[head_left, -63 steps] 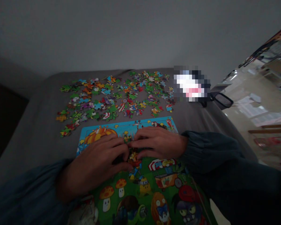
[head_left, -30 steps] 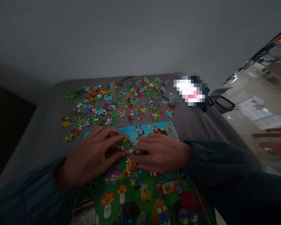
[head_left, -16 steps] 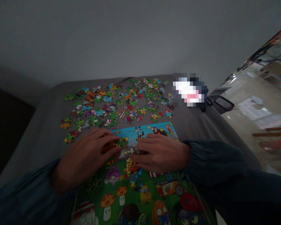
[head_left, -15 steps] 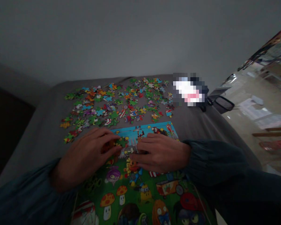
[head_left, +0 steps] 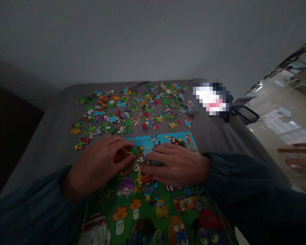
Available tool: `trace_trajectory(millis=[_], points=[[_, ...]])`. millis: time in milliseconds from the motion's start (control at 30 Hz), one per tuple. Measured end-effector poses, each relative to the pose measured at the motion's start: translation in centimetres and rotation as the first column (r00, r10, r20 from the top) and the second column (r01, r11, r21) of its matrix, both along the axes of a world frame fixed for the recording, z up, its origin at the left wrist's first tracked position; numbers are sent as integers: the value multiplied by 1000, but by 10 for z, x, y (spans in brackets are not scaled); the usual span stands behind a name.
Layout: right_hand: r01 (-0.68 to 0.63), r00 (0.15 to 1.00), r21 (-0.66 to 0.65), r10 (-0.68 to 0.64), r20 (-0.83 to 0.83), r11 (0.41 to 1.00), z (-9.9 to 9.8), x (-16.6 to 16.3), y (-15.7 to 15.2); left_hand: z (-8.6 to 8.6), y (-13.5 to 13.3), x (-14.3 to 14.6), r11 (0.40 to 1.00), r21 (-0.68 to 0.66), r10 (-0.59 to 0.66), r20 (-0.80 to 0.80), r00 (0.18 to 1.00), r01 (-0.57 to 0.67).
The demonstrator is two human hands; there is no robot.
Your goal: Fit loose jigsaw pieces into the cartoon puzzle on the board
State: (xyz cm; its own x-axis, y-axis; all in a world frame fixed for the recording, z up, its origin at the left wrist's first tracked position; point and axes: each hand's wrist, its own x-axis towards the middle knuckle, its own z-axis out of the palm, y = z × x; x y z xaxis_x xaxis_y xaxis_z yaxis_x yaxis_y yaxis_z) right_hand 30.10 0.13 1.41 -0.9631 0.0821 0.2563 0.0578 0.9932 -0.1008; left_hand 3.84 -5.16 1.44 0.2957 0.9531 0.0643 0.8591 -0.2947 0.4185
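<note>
A colourful jigsaw puzzle (head_left: 132, 224) with a green and blue cartoon picture lies in front of me. My left hand (head_left: 102, 163) rests over its upper left part, thumb and forefinger apart, the tips beside a green puzzle piece (head_left: 138, 151). From the right, my right hand (head_left: 173, 165) reaches over the upper middle, fingers and thumb bent round a greyish puzzle piece (head_left: 155, 163) at the picture's surface. The fingers cover much of that piece. Both hands' fingertips are close together.
Many loose puzzle pieces (head_left: 112, 118) are spread on the grey cloth (head_left: 51, 136) beyond the puzzle. Black-framed glasses (head_left: 248, 114) and a pixelated object (head_left: 211, 98) lie at the back right. A wall rises behind.
My right fingertips have shifted slightly left, closer to my left hand, and cover more of the grey area. The whole view has moved a little.
</note>
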Motion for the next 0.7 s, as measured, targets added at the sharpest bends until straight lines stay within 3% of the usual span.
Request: trace_trajectory(millis=[267,533,633,700], points=[[-47,996,-95,54,73,994,5,-1,3,1,0,1,1000,4,0,13,1000,0],[-11,1000,-88,13,19,996,6,-1,2,5,-3,4,997,75,8,26,1000,-10],[89,984,-218,-120,-129,972,5,0,4,9,-5,10,982,175,-77,51,996,67],[162,947,-406,-258,-193,899,5,0,4,11,-8,15,968,218,-138,63,988,122]])
